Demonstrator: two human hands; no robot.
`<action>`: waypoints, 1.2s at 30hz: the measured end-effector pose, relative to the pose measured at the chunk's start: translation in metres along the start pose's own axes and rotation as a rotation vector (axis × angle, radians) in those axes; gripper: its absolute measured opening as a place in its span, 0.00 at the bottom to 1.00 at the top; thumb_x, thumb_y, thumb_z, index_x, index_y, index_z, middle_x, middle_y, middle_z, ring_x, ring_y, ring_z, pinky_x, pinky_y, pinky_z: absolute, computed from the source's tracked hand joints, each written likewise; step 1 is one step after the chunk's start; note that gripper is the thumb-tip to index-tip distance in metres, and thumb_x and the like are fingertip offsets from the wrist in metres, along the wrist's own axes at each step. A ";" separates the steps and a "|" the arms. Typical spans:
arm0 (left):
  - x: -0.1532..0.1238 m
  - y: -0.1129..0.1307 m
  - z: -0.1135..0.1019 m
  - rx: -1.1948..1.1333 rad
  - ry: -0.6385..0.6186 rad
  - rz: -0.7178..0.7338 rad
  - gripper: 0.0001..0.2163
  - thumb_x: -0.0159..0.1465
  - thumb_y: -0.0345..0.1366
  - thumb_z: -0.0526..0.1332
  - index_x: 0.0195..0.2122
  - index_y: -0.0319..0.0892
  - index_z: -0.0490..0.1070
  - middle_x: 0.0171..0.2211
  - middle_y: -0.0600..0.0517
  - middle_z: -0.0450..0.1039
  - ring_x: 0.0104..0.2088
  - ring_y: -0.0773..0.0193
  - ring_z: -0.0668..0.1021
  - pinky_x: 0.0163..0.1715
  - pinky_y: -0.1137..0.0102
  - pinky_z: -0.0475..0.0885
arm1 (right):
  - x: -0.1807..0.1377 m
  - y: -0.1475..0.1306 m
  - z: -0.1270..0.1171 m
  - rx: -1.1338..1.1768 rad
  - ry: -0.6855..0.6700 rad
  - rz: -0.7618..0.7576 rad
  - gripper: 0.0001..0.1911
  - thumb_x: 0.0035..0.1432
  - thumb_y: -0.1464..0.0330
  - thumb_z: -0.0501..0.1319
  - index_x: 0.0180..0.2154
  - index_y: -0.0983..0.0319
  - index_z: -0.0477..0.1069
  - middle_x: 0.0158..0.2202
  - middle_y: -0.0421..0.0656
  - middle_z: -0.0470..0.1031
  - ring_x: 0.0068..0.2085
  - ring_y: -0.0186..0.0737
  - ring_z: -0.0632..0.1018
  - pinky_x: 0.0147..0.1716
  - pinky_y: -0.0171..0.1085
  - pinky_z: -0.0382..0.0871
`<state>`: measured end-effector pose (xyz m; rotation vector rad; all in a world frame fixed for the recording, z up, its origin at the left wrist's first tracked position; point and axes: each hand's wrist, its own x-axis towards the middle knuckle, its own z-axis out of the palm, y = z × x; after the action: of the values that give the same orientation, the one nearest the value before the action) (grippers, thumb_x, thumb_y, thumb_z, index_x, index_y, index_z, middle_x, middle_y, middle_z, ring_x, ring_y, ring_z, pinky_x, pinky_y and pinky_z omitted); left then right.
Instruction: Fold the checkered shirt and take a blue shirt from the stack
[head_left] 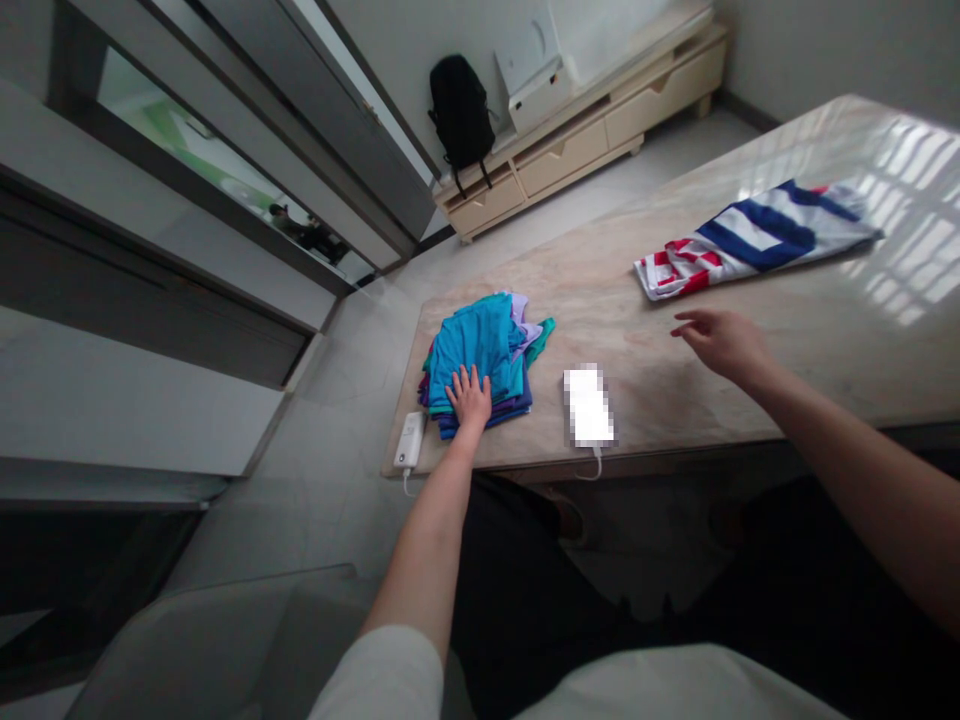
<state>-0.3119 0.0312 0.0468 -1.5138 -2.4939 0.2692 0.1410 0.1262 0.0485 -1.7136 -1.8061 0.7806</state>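
On the pale table (592, 300), the stacked garments (476, 335) are covered by the left hand (471, 399), fingers spread, apparently for steadiness, while the right hand (718, 340), empty, loosely curled, is held near the striped garment (772, 238).

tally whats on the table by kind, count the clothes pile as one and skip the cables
Clothes pile: 1
Striped cloth lying apart: 1
Devices with a cable: 2 (white device beside the pile, pixelated device near the table edge)
Total: 4
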 end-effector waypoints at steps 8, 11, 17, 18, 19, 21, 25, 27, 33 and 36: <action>0.033 -0.014 -0.008 0.005 -0.046 0.168 0.32 0.74 0.55 0.45 0.76 0.58 0.39 0.78 0.53 0.32 0.76 0.38 0.42 0.68 0.33 0.47 | 0.000 0.006 0.001 -0.032 0.003 0.005 0.20 0.63 0.63 0.58 0.55 0.54 0.77 0.44 0.41 0.84 0.48 0.51 0.82 0.45 0.47 0.75; 0.036 -0.015 0.003 -0.036 -0.055 0.162 0.29 0.75 0.52 0.42 0.76 0.57 0.42 0.78 0.54 0.37 0.76 0.41 0.45 0.70 0.34 0.44 | -0.001 0.003 -0.001 -0.040 0.010 -0.002 0.20 0.64 0.62 0.58 0.55 0.53 0.77 0.44 0.41 0.83 0.48 0.51 0.82 0.45 0.47 0.75; 0.035 -0.020 0.016 -0.122 -0.007 0.186 0.28 0.76 0.47 0.41 0.76 0.52 0.47 0.77 0.56 0.42 0.76 0.51 0.48 0.73 0.45 0.43 | 0.003 -0.002 0.003 -0.032 -0.021 0.006 0.19 0.64 0.64 0.59 0.55 0.55 0.77 0.44 0.42 0.84 0.48 0.51 0.82 0.46 0.47 0.75; 0.035 -0.021 0.017 -0.140 0.003 0.192 0.27 0.76 0.46 0.42 0.76 0.51 0.48 0.77 0.55 0.43 0.76 0.53 0.49 0.74 0.47 0.45 | 0.003 -0.002 0.004 -0.029 -0.022 -0.003 0.19 0.64 0.64 0.59 0.55 0.56 0.77 0.44 0.42 0.84 0.48 0.51 0.82 0.46 0.48 0.75; 0.036 -0.022 0.019 -0.160 0.015 0.199 0.27 0.76 0.45 0.42 0.76 0.50 0.49 0.76 0.54 0.44 0.76 0.54 0.50 0.74 0.50 0.46 | 0.002 -0.002 0.006 -0.017 -0.027 -0.018 0.19 0.64 0.63 0.59 0.55 0.56 0.77 0.43 0.43 0.84 0.47 0.51 0.82 0.46 0.48 0.75; 0.036 -0.023 0.023 -0.203 0.043 0.215 0.27 0.76 0.43 0.43 0.75 0.46 0.52 0.76 0.51 0.47 0.76 0.55 0.53 0.74 0.53 0.49 | -0.002 -0.004 0.012 0.042 -0.063 -0.063 0.20 0.64 0.63 0.59 0.55 0.58 0.77 0.43 0.44 0.84 0.46 0.50 0.82 0.46 0.47 0.75; 0.037 -0.025 0.030 -0.300 0.110 0.244 0.26 0.76 0.40 0.45 0.72 0.40 0.59 0.74 0.47 0.54 0.74 0.54 0.57 0.73 0.53 0.53 | -0.028 -0.017 0.033 0.280 -0.352 -0.169 0.24 0.66 0.57 0.58 0.58 0.62 0.74 0.46 0.47 0.83 0.38 0.44 0.83 0.40 0.41 0.76; 0.036 -0.025 0.034 -0.348 0.150 0.247 0.25 0.76 0.39 0.44 0.71 0.38 0.61 0.72 0.45 0.57 0.74 0.53 0.59 0.73 0.53 0.54 | -0.045 -0.026 0.047 0.393 -0.561 -0.195 0.28 0.66 0.53 0.57 0.60 0.63 0.72 0.49 0.49 0.82 0.35 0.41 0.81 0.36 0.40 0.75; 0.033 -0.025 0.041 -0.469 0.250 0.228 0.24 0.76 0.38 0.43 0.68 0.38 0.67 0.69 0.44 0.64 0.72 0.53 0.63 0.72 0.51 0.56 | -0.068 -0.035 0.079 0.427 -0.721 -0.255 0.32 0.65 0.59 0.60 0.68 0.58 0.66 0.54 0.46 0.80 0.33 0.38 0.79 0.37 0.38 0.73; 0.032 -0.025 0.042 -0.509 0.280 0.222 0.24 0.76 0.37 0.43 0.66 0.38 0.68 0.68 0.44 0.66 0.71 0.53 0.64 0.72 0.52 0.56 | -0.064 -0.031 0.081 0.452 -0.663 -0.269 0.33 0.65 0.63 0.59 0.69 0.58 0.63 0.58 0.46 0.77 0.33 0.36 0.78 0.37 0.37 0.72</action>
<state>-0.3591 0.0461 0.0158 -1.8579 -2.2697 -0.5512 0.0650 0.0567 0.0157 -0.9503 -1.9912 1.6174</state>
